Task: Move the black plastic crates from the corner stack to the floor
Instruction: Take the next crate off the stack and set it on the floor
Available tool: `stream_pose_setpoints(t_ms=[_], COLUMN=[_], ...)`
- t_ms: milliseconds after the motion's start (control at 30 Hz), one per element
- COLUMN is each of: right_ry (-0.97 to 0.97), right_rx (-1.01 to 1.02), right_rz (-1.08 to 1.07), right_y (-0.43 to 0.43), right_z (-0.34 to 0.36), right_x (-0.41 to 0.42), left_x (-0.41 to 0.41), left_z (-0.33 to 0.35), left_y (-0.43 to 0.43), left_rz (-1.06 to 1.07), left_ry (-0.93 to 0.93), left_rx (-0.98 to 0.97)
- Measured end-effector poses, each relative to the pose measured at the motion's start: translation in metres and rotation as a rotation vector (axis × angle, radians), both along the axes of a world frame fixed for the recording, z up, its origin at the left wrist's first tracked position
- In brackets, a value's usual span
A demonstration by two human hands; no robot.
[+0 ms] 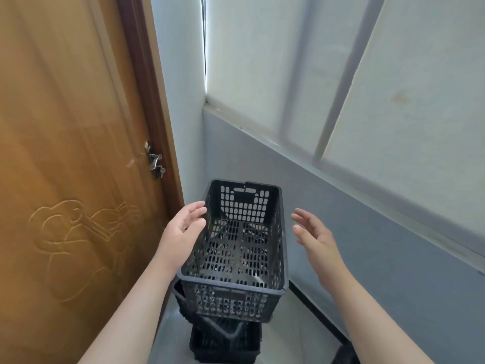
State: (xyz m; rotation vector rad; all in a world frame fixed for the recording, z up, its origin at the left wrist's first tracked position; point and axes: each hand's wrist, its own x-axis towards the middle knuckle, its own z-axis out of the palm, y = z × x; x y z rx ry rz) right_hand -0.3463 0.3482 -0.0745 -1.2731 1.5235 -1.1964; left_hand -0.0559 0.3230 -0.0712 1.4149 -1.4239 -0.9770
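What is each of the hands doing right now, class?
Left hand: open, empty, beside the top crate.
Right hand: open, empty, apart from the crate.

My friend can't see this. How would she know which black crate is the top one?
Find the wooden door on the left, then look right into the corner under the window. A stack of black crates stands there, between two open hands, left hand and right hand. The top crate is the highest, empty one, showing its whole holey bottom; the lower crates peek out beneath.
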Motion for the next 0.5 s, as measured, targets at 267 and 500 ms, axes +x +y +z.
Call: stream_pose_setpoints(t_ms=[267,500], right_ry=[-0.052,-0.112], right_rx=[0.073,0.132], right_rz=[0.002,0.054], right_y=[-0.062,-0.135], right_z=[-0.031,-0.06], right_x=[-0.015,-0.04], left_x=[-0.027,-0.052], left_z=[-0.024,-0.038], left_y=[-0.071,-0.133], left_rz=[-0.038,0.011], left_ry=[0.007,-0.017], left_rx=[0.051,0.112])
